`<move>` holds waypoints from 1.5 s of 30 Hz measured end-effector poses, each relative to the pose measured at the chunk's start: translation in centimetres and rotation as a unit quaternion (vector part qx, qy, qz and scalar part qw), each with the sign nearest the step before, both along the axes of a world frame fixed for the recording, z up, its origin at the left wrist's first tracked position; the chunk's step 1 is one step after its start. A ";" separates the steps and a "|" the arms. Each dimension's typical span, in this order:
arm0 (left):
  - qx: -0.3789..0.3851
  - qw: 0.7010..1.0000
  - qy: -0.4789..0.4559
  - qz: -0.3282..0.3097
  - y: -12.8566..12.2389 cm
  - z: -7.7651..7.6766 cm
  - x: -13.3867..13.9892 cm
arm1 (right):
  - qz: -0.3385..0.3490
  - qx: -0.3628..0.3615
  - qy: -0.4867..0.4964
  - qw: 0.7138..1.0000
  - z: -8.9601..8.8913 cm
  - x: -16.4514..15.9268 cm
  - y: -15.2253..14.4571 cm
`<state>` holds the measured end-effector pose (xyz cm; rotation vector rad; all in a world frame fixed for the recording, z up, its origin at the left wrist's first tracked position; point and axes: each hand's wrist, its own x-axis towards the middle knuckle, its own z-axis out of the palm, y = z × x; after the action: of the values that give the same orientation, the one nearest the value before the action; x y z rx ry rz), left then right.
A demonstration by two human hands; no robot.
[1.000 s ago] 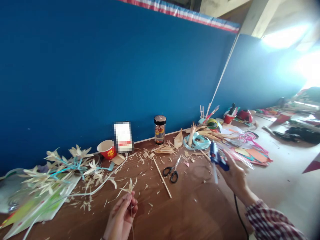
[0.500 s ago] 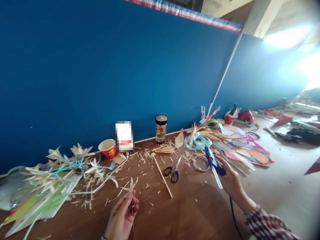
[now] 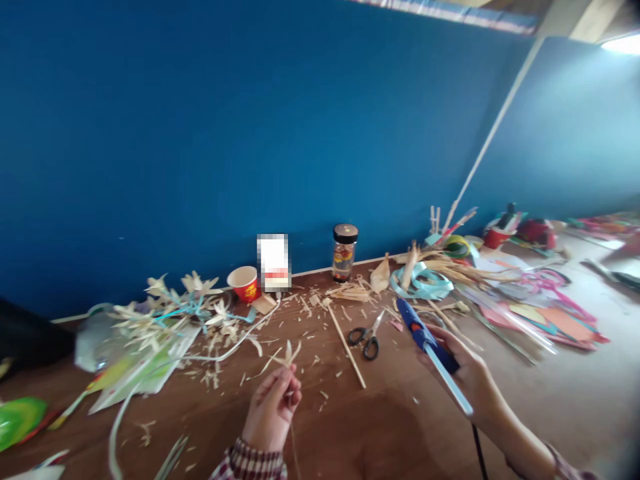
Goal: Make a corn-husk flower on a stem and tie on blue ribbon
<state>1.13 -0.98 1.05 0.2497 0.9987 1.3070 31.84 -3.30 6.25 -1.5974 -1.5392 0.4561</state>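
Between the closed fingertips of my left hand (image 3: 274,405) is a small pale flower (image 3: 287,355) with pointed petals, its tip upward; a thin strand hangs below the hand. My right hand (image 3: 467,373) is wrapped round a blue hot glue gun (image 3: 425,337), held above the table. A clear glue stick (image 3: 450,383) sticks out of its back end toward me, and a dark cord runs down from it. Black-handled scissors (image 3: 369,335) lie partly open between my hands, with a thin wooden stick (image 3: 346,347) to their left.
Pale shavings litter the brown table (image 3: 360,427). Finished-looking pale flowers (image 3: 185,300) lie at left beside a red paper cup (image 3: 244,285). A lidded jar (image 3: 345,253) stands by the blue wall (image 3: 280,133). Light-blue ribbon (image 3: 423,283) and coloured paper (image 3: 565,320) lie at right. A white cable (image 3: 220,359) crosses the left side.
The view has turned left, so the table things sit farther right. The glue gun has come nearer and lower, away from the coil of clear line. Both hands keep their hold.
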 end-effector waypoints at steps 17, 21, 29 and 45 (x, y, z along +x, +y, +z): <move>0.059 0.996 0.071 0.005 -0.4 0.1 0.4 | 0.226 -0.175 0.205 0.936 1.2 -12.3 -2.6; 0.076 0.991 0.112 -0.001 -0.5 -0.3 0.3 | 0.202 -0.234 0.225 0.924 0.7 -12.4 -2.7; 0.095 0.978 0.183 0.030 -0.7 0.2 0.6 | 0.221 -0.257 0.214 0.916 0.5 -12.3 -2.4; 0.072 0.973 0.216 0.036 -0.9 1.4 1.1 | 0.209 -0.239 0.214 0.924 0.1 -12.4 -2.2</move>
<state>2.23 -1.91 2.48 0.6338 1.2874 1.4260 19.47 -5.54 6.33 -1.3677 -1.4817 1.4117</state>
